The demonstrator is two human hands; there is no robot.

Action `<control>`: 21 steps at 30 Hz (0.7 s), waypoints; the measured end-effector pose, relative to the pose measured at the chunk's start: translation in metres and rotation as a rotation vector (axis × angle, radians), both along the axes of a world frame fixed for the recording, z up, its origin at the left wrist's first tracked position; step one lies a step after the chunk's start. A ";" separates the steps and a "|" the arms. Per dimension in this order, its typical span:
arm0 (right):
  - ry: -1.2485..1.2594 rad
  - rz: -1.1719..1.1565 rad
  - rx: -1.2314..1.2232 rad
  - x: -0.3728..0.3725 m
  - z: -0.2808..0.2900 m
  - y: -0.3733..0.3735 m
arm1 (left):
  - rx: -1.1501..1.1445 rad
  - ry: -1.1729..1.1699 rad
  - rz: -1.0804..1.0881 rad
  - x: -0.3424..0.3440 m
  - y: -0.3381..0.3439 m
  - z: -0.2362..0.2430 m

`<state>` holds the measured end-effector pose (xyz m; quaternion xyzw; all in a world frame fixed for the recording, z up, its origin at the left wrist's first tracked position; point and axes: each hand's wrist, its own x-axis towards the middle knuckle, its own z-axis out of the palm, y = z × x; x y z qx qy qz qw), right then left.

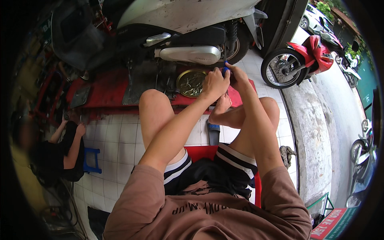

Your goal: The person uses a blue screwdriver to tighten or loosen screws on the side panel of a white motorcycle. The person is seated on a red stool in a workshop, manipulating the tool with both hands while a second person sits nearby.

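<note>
In front of me my left hand [216, 85] and my right hand [237, 75] are close together, both with fingers closed around a blue-handled screwdriver [226, 69]. Its thin shaft points up and away, toward the rear of a scooter [190, 54] with grey-white and black panels. My fingers hide part of the handle, and I cannot tell whether the tip touches the scooter. Just left of my left hand, a round gold-rimmed tray [178, 85] holds several small metal parts. It sits on a red work platform [106, 98] beneath the scooter.
A dark mat [134, 90] with tools lies left of the tray. My bare foot [222, 105] is propped near the platform, above a slipper [213, 134]. Another person [66, 148] sits at left by a blue stool [92, 161]. A red motorbike [298, 60] stands at right.
</note>
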<state>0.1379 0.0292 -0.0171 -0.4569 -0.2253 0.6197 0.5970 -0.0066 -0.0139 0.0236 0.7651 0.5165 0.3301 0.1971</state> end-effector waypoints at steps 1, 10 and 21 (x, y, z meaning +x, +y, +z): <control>-0.050 -0.015 -0.018 0.000 0.002 0.000 | 0.054 0.048 -0.049 -0.004 -0.004 0.005; 0.135 0.102 0.063 -0.017 0.019 -0.008 | -0.032 -0.099 -0.052 0.000 0.000 -0.002; -0.024 0.014 0.009 -0.007 0.004 0.003 | 0.074 0.090 -0.038 -0.006 -0.006 0.014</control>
